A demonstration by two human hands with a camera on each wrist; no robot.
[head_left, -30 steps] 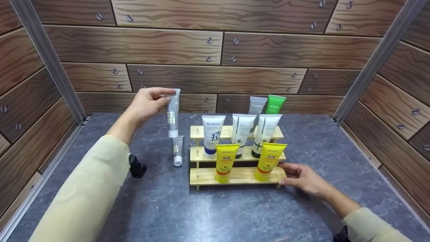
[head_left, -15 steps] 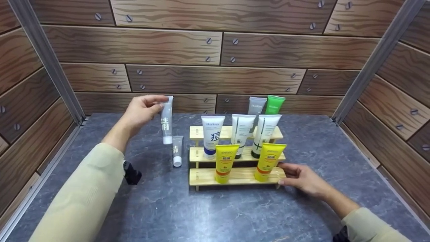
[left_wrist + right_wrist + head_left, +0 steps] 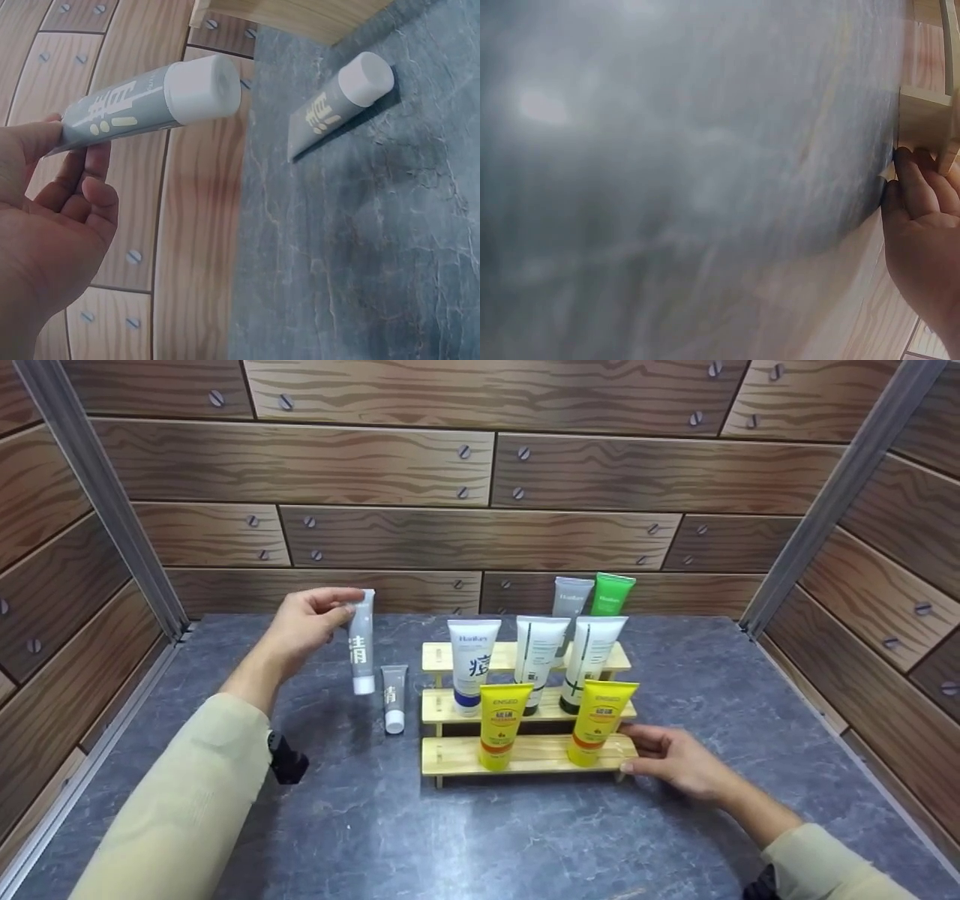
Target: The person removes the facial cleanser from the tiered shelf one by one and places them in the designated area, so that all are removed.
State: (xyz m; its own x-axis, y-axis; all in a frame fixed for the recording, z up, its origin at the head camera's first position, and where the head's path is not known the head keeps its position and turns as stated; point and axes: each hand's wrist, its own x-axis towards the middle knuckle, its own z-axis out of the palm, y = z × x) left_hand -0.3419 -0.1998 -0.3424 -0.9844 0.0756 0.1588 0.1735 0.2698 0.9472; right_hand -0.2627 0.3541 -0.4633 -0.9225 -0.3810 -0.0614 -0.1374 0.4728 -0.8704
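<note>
Left of the tiered wooden rack (image 3: pixel 544 750): a slim gray tube (image 3: pixel 361 645), held clear of the counter (image 3: pixel 337 810), white cap (image 3: pixel 364 685) downward.
Left fingers (image 3: pixel 337 594): pinching its flat top end, which I judge leaves the cap free for standing.
Second gray tube (image 3: pixel 394 694): lying on the counter near the rack, its cap towards me.
Right fingers (image 3: pixel 646 731): grasping the rack's lower right end, probably so I can steady it.
Bottom shelf (image 3: pixel 457 754): two yellow ENSEO tubes (image 3: pixel 501 727), upright and apart, probably for balance.
Middle shelf (image 3: pixel 441 705): one blue-capped white Hankey tube (image 3: pixel 472 649), two black-capped white tubes (image 3: pixel 541 649).
Behind those: a gray Hankey tube (image 3: pixel 571 597) and a green tube (image 3: pixel 613 594), bases mostly hidden from me.
</note>
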